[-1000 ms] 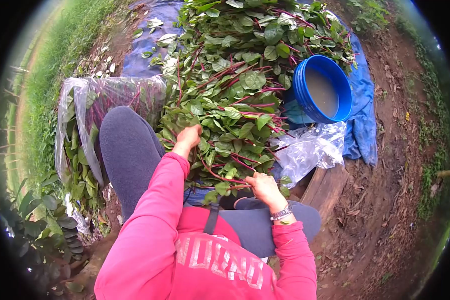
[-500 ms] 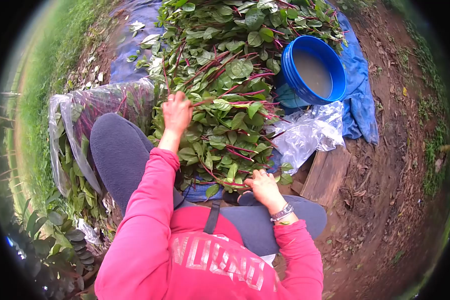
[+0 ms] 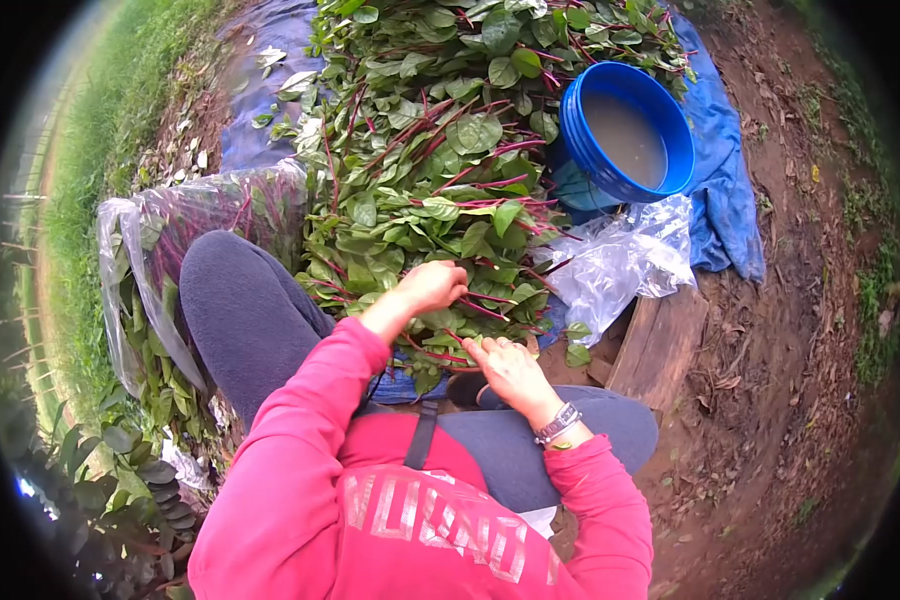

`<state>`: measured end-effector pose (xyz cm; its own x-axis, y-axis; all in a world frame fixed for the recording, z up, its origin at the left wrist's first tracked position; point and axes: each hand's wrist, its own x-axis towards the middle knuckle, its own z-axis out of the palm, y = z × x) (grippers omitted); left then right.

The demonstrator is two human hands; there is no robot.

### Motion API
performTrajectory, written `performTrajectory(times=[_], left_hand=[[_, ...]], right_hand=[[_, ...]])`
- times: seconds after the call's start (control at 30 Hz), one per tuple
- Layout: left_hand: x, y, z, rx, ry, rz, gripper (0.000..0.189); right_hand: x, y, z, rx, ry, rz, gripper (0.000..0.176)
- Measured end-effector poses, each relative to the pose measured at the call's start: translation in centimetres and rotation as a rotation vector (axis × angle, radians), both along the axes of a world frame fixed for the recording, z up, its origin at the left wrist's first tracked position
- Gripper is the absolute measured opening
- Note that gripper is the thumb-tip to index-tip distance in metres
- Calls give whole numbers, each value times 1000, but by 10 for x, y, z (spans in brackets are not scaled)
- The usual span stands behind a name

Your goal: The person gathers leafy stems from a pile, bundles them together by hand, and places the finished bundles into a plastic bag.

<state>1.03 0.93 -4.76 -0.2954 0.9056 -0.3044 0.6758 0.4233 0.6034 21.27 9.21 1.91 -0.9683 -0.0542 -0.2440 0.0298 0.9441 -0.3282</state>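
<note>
A large heap of red-stemmed leafy greens (image 3: 400,220), resembling Malabar spinach, spreads in front of me. Over its near part, my left hand (image 3: 432,287) is closed with the fingers curled downward; whatever lies in them is hidden. Red stem ends stick out just right of those fingers. Lower and to the right, my right hand (image 3: 515,372), with a watch (image 3: 557,424) on the wrist, has its fingers together at a leafy stem (image 3: 445,352) by the heap's near edge. The two hands are close but apart.
A blue bucket (image 3: 677,130) of cloudy water stands right of the heap, beside crumpled clear plastic (image 3: 620,265) and a wooden block (image 3: 658,345). At left, a clear plastic bag (image 3: 120,280) holds more greens. Blue tarp (image 3: 720,200) lies underneath, with bare soil (image 3: 790,300) to the right.
My left hand has come down and right from the heap's left side, closer to my right hand. The right hand has shifted slightly left.
</note>
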Motion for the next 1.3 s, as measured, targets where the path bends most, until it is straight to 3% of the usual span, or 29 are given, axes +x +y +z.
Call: performTrajectory(times=[0.13, 0.2, 0.23, 0.33, 0.43, 0.6, 0.67, 0.7, 0.73, 0.83, 1.0, 1.07, 1.1, 1.13, 1.2, 1.3], left_hand=[[33, 7, -35, -126, 393, -154, 29], [41, 5, -56, -49, 561, -181, 33], [39, 4, -60, -44, 559, -183, 33], [26, 5, -54, 116, 525, -184, 30], [19, 6, -41, 82, 517, -260, 30], [46, 1, -73, -7, 645, -273, 28], [40, -1, -65, 30, 548, -286, 24], [35, 1, -55, 72, 530, -205, 22], [28, 3, -51, 292, 576, -38, 19], [-1, 11, 1, 375, 552, 192, 23], [5, -3, 50, -23, 156, -175, 24], [10, -7, 46, -73, -89, -332, 27], [12, -4, 48, -216, -125, -366, 26], [10, -2, 42, -217, -130, -370, 26], [-3, 3, 16, 27, -313, -311, 28], [3, 22, 4, -41, 220, 13, 30]], right_hand=[[1, -6, -8, -26, 61, -82, 36], [8, -9, -22, 154, 145, -138, 19], [11, -8, -26, 237, 98, -139, 8], [15, -3, -31, 305, 36, -149, 5], [7, -2, -19, 198, -118, -156, 8], [1, -3, -23, 186, 15, -105, 10], [0, -2, -23, 77, -17, -106, 11], [1, -1, -23, 76, -18, -103, 11], [1, 1, -24, 70, 59, -112, 11], [-4, 4, -19, 39, 227, -135, 10], [-23, 8, -1, 271, 426, -107, 9], [-23, 8, -7, 138, 208, -162, 12], [-20, 8, -13, 192, 174, -100, 14], [-18, 7, -18, 191, 169, -103, 14], [-14, 4, -22, 165, 104, -100, 16], [-13, 4, -21, 203, 93, -81, 18]])
